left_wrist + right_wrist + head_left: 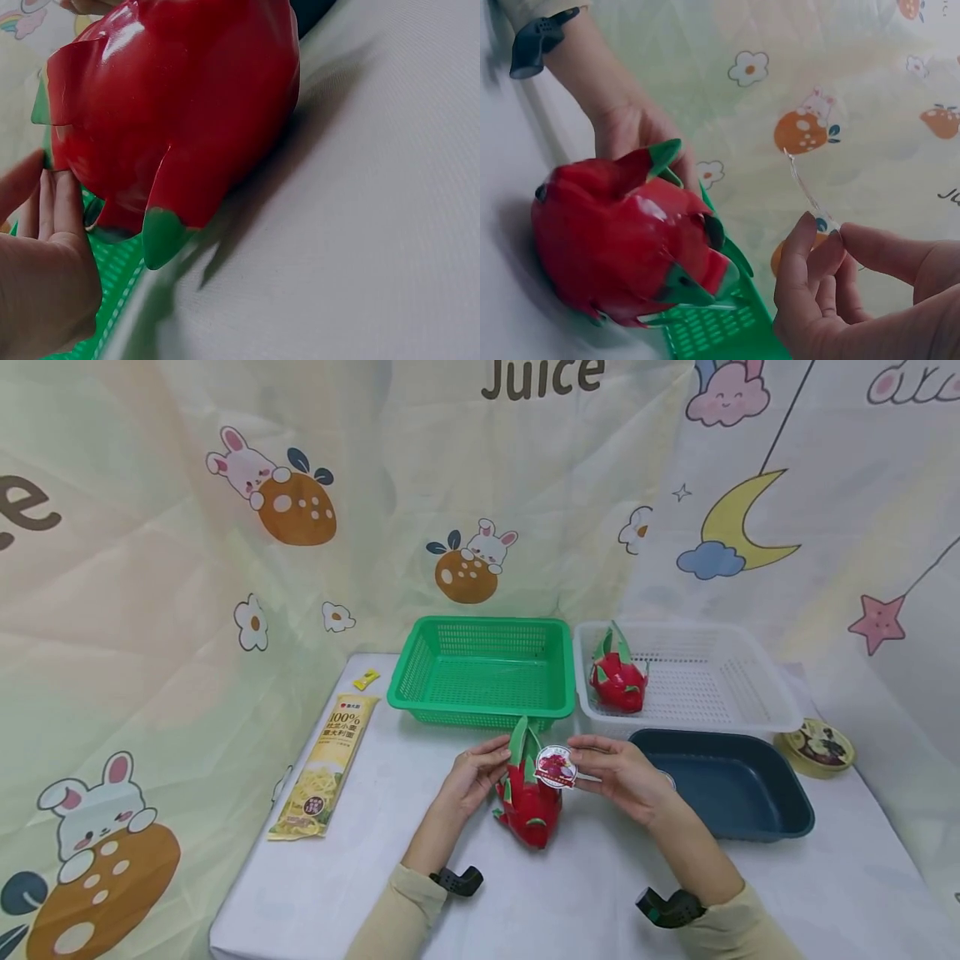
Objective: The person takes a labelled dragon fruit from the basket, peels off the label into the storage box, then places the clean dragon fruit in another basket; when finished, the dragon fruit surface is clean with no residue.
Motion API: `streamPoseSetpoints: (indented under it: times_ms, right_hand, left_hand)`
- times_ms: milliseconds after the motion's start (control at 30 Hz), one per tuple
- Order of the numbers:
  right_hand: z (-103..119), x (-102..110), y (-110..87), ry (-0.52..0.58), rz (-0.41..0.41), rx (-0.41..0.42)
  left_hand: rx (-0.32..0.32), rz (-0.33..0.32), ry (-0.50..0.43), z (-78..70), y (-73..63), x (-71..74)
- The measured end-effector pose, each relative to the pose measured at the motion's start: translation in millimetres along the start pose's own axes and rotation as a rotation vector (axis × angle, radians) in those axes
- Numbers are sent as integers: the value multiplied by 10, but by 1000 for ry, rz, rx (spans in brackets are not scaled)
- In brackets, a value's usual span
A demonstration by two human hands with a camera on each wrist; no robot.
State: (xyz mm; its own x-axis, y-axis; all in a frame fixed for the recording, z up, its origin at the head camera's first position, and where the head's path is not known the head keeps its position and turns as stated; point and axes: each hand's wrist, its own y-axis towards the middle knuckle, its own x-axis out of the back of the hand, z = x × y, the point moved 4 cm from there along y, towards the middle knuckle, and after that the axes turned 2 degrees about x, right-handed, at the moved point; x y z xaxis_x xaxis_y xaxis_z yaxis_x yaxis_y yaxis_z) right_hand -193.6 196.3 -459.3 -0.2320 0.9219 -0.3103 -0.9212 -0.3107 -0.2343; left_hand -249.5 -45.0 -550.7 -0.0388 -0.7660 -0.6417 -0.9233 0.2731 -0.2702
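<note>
A red toy dragon fruit (529,802) with green leaf tips is in front of the green basket. My left hand (474,775) holds it at the leafy end, thumb and fingers around the leaves; in the left wrist view the glossy red body (202,90) fills the upper part. My right hand (622,777) pinches a round label (556,767) by its edge, just to the right of the leaves. The label carries a dragon fruit picture. Seen edge-on in the right wrist view, the label (804,184) is a thin pale strip rising from the right hand's fingertips.
Behind are a green basket (399,687) and a white basket (757,720) holding another dragon fruit (619,683). A dark blue tray (720,793) stands beside my right hand, with a round tin (817,745) behind it. At left lie a pasta packet (330,760) and a small yellow sachet (366,679).
</note>
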Motion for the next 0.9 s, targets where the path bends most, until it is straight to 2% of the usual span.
streamPoseSetpoints:
  times_ms: [133,333,600,900]
  right_hand:
    - [63,30,-27,-60,27,5]
    - [157,101,-50,-113,6,13]
    - [289,196,-112,-113,0,26]
    - [400,323,-151,-93,-20,15]
  left_hand:
    - [8,1,13,3,-17,-10]
    - [0,14,4,1,-25,-32]
    - [-4,21,-9,5,-16,-24]
    - [-8,85,-42,2,-22,-35]
